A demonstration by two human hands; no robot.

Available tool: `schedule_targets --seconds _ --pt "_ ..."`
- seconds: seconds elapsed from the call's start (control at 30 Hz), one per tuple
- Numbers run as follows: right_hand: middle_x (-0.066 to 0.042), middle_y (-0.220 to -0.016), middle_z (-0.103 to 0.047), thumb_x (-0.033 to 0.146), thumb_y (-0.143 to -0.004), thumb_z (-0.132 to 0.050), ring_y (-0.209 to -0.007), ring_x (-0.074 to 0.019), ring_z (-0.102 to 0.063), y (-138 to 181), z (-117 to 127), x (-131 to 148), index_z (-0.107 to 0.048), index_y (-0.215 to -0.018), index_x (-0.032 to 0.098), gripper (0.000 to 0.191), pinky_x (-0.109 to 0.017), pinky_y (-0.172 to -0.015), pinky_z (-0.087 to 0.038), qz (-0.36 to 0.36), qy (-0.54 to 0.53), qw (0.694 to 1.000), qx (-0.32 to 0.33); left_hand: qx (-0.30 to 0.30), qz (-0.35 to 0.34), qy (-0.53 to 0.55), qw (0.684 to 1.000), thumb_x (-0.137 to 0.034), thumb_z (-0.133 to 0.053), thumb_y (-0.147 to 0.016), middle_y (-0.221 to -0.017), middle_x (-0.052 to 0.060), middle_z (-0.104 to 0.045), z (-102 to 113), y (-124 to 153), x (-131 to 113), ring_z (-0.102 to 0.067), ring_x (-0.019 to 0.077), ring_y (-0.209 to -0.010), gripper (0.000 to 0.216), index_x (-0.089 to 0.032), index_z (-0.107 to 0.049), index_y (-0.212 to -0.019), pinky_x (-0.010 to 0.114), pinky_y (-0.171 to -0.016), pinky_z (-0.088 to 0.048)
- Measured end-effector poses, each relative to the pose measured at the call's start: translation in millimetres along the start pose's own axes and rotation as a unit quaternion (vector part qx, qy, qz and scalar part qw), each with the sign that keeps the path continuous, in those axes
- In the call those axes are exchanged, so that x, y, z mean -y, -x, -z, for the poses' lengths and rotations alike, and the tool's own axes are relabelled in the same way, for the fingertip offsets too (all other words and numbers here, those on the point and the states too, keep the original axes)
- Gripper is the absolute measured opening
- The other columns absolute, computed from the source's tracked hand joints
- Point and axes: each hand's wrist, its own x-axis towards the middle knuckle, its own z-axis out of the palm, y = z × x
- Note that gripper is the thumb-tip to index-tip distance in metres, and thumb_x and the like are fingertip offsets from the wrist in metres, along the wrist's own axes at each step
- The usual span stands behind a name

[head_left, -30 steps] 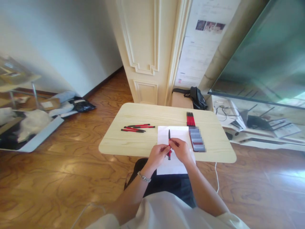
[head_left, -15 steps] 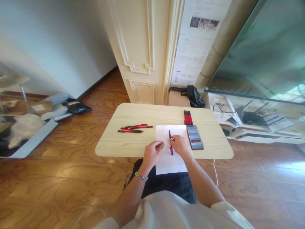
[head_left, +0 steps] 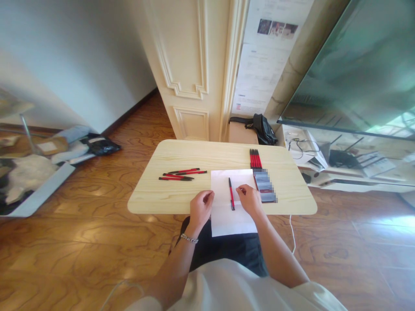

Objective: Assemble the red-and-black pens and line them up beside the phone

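A red and black pen (head_left: 231,196) lies lengthwise on a white sheet of paper (head_left: 223,224), which overhangs the table's near edge. My right hand (head_left: 251,199) is just right of this pen, fingers curled in and apart from it, with nothing seen in them. At the paper's left edge is my left hand (head_left: 201,208), its fingers also curled together and nothing visible between them. Several more red and black pens (head_left: 183,174) lie loosely to the left. Another group of pens (head_left: 256,159) stands in a neat row behind a phone-like flat object (head_left: 266,190), whose surface is pixelated.
The light wooden table (head_left: 152,194) has rounded corners. A white cable (head_left: 293,233) hangs below its right side. Behind it are a cream panelled door (head_left: 189,52) and a black bag (head_left: 264,129) on a box. A large screen (head_left: 356,77) is at the right.
My right hand has let go of the pen and drawn away to the right. My left hand has shifted left to the paper's edge. The pen stays on the paper.
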Motion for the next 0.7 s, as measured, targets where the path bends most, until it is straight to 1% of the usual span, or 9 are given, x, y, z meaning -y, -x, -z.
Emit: schedule_targets --seconds 0.13,0.2,0.3,0.37,0.43,0.53,0.63,0.7 --pt "-0.005 -0.085 -0.070 0.033 -0.090 -0.046 -0.079 -0.0174 -0.062 0.3 2.5 -1.4 -0.068 -0.090 0.021 0.025 -0.026 -0.068 -0.039 0.026 0.017 1.000 -0.003 -0.004 -0.009 0.001 1.000 -0.039 -0.053 -0.086 -0.089 0.006 -0.070 0.5 1.5 -0.1 -0.064 0.0178 -0.078 0.025 -0.020 -0.067 -0.093 0.030 -0.077 -0.049" --pt "-0.006 -0.088 -0.070 0.033 -0.090 -0.046 -0.081 -0.0176 -0.062 -4.1 3.4 5.4 -0.068 -0.092 0.020 0.026 -0.026 -0.070 -0.039 0.039 0.026 0.999 0.005 -0.005 -0.011 0.004 1.000 -0.039 -0.053 -0.086 -0.089 0.006 -0.070 0.0 1.8 -0.1 -0.064 0.0178 -0.078 0.025 -0.020 -0.067 -0.094 0.030 -0.077 -0.050" --pt "-0.010 -0.094 -0.070 0.038 -0.090 -0.047 -0.085 -0.0196 -0.062 -15.5 3.0 19.6 -0.067 -0.097 0.018 0.028 -0.027 -0.072 -0.039 0.045 0.050 0.997 0.025 -0.009 -0.006 0.010 1.000 -0.039 -0.052 -0.087 -0.089 0.006 -0.070 -1.2 1.8 0.0 -0.064 0.0177 -0.078 0.026 -0.020 -0.066 -0.096 0.030 -0.077 -0.050" --pt "-0.013 -0.094 -0.069 0.043 -0.089 -0.050 -0.087 -0.0225 -0.063 -24.0 -0.1 27.6 -0.065 -0.100 0.016 0.033 -0.029 -0.072 -0.040 0.035 0.082 0.995 0.038 -0.016 -0.001 0.017 1.000 -0.039 -0.052 -0.087 -0.090 0.006 -0.070 -1.9 1.7 -0.3 -0.065 0.0178 -0.079 0.026 -0.020 -0.066 -0.096 0.030 -0.078 -0.050" --pt "-0.016 -0.094 -0.069 0.049 -0.085 -0.054 -0.088 -0.0257 -0.063 -31.6 -5.5 32.7 -0.064 -0.101 0.014 0.039 -0.031 -0.072 -0.040 0.009 0.120 0.991 0.053 -0.025 0.008 0.025 0.999 -0.040 -0.053 -0.086 -0.091 0.006 -0.070 -2.1 1.5 -1.1 -0.065 0.0179 -0.080 0.026 -0.020 -0.066 -0.096 0.030 -0.078 -0.050" --pt "-0.019 -0.095 -0.068 0.051 -0.080 -0.059 -0.089 -0.0274 -0.063 -39.7 -13.6 34.3 -0.064 -0.099 0.013 0.042 -0.032 -0.072 -0.041 -0.019 0.148 0.986 0.075 -0.031 0.020 0.040 0.998 -0.040 -0.053 -0.086 -0.092 0.007 -0.071 -1.5 1.2 -4.2 -0.066 0.0182 -0.080 0.027 -0.020 -0.067 -0.096 0.030 -0.077 -0.051" --pt "-0.017 -0.093 -0.069 0.045 -0.080 -0.060 -0.089 -0.0259 -0.063 -44.7 -15.6 31.1 -0.066 -0.093 0.015 0.034 -0.031 -0.073 -0.041 -0.010 0.127 0.989 0.075 -0.028 0.023 0.052 0.998 -0.041 -0.054 -0.085 -0.093 0.007 -0.071 -0.3 0.7 -11.1 -0.066 0.0179 -0.080 0.027 -0.020 -0.067 -0.097 0.029 -0.076 -0.050" --pt "-0.014 -0.088 -0.070 0.042 -0.081 -0.058 -0.086 -0.0234 -0.063 -45.9 -12.5 28.5 -0.067 -0.088 0.016 0.029 -0.030 -0.071 -0.041 0.000 0.072 0.995 0.066 -0.014 0.019 0.058 0.998 -0.041 -0.055 -0.085 -0.093 0.006 -0.071 -0.2 0.1 -18.1 -0.065 0.0177 -0.080 0.027 -0.020 -0.068 -0.098 0.029 -0.076 -0.050"
